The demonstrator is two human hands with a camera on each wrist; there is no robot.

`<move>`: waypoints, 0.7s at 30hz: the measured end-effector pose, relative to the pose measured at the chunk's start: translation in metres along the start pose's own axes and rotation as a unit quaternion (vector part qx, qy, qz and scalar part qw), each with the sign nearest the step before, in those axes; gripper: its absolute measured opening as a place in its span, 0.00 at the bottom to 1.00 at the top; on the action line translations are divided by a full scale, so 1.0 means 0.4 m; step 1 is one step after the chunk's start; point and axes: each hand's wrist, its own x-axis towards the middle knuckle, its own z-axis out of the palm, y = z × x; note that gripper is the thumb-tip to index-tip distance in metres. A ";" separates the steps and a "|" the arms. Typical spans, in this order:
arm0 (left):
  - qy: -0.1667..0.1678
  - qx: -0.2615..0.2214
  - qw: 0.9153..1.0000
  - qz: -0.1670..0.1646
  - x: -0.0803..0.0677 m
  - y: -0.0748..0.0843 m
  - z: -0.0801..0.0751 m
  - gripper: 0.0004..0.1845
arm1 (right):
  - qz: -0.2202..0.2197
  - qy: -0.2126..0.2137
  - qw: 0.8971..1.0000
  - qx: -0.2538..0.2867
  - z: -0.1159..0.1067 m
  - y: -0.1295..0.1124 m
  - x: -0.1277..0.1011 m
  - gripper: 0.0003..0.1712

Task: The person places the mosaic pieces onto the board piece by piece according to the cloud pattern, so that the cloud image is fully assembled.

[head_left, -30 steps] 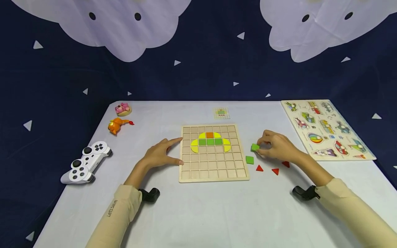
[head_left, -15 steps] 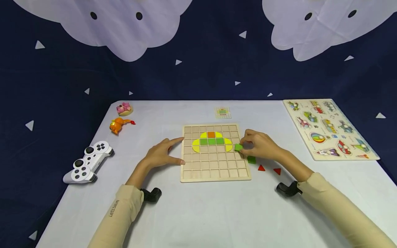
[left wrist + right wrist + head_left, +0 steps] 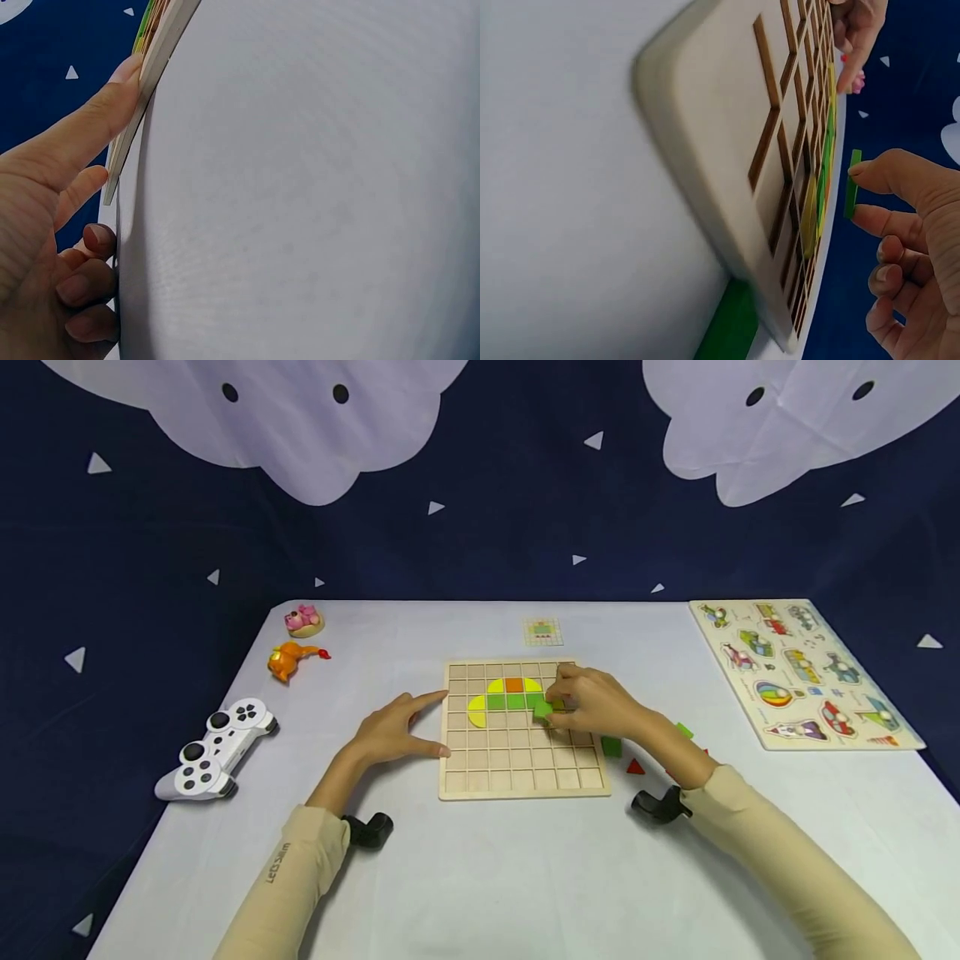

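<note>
My right hand (image 3: 596,702) pinches a green square tile (image 3: 543,711) between thumb and index finger, over the right part of a wooden grid board (image 3: 487,783). In the right wrist view this tile (image 3: 852,184) is edge-on, apart from the board's surface. Yellow rounded pieces (image 3: 477,711), an orange square (image 3: 513,685) and a row of green squares (image 3: 515,702) lie in the grid; my right hand partly covers the right-hand yellow one. At the board's left edge, my left hand (image 3: 390,731) touches the rim with spread thumb and index finger, its other fingers bent.
Right of the board lie a green square (image 3: 611,747), a red triangle (image 3: 635,767) and another green piece (image 3: 684,730), with red pieces partly behind my forearm. A pattern card (image 3: 542,632), picture puzzle (image 3: 810,677), game controller (image 3: 217,750), orange toy (image 3: 288,660) and pink toy (image 3: 303,620) surround it.
My right hand has carried the green square tile leftward from beside the board to over its grid. My left hand has stayed at the board's left edge.
</note>
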 end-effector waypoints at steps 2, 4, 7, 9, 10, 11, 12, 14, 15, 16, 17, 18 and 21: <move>-0.001 0.002 1.000 0.001 0.001 0.001 -0.001 0.53 | -0.003 0.000 1.000 -0.003 0.004 -0.006 0.009 0.14; 0.000 0.003 1.000 0.001 0.001 0.001 -0.001 0.53 | -0.006 -0.001 1.000 -0.009 0.010 -0.010 0.019 0.14; 0.001 0.005 1.000 -0.003 -0.001 0.000 -0.001 0.53 | -0.015 0.000 1.000 -0.014 0.023 -0.021 0.034 0.13; 0.000 0.004 1.000 -0.006 -0.004 0.000 0.001 0.53 | -0.025 0.002 1.000 -0.019 0.034 -0.029 0.043 0.12; -0.001 0.005 1.000 -0.007 -0.005 0.000 0.003 0.53 | -0.032 0.004 0.999 -0.021 0.039 -0.033 0.048 0.11; -0.001 0.005 1.000 -0.008 -0.005 0.000 0.004 0.53 | -0.038 0.004 0.999 -0.022 0.043 -0.038 0.051 0.11; -0.002 0.004 1.000 -0.009 -0.005 -0.001 0.006 0.53 | -0.043 0.005 0.999 -0.024 0.047 -0.042 0.055 0.11; -0.002 0.003 1.000 -0.008 -0.005 0.000 0.007 0.53 | -0.051 0.005 0.998 -0.029 0.053 -0.050 0.062 0.10; -0.001 0.003 1.000 -0.009 -0.004 0.000 0.007 0.53 | -0.055 0.004 0.998 -0.030 0.055 -0.054 0.065 0.11; 0.000 0.003 1.000 -0.008 -0.004 0.000 0.007 0.53 | -0.058 0.002 0.998 -0.032 0.057 -0.058 0.069 0.11; 0.001 0.003 1.000 -0.007 -0.003 0.000 0.006 0.53 | -0.059 -0.001 0.998 -0.034 0.059 -0.061 0.072 0.11; 0.002 0.003 1.000 -0.007 -0.003 0.001 0.005 0.53 | -0.060 -0.004 0.998 -0.037 0.060 -0.063 0.075 0.12; 0.002 0.003 1.000 -0.003 -0.001 0.002 0.002 0.53 | -0.058 -0.014 0.997 -0.044 0.065 -0.070 0.081 0.13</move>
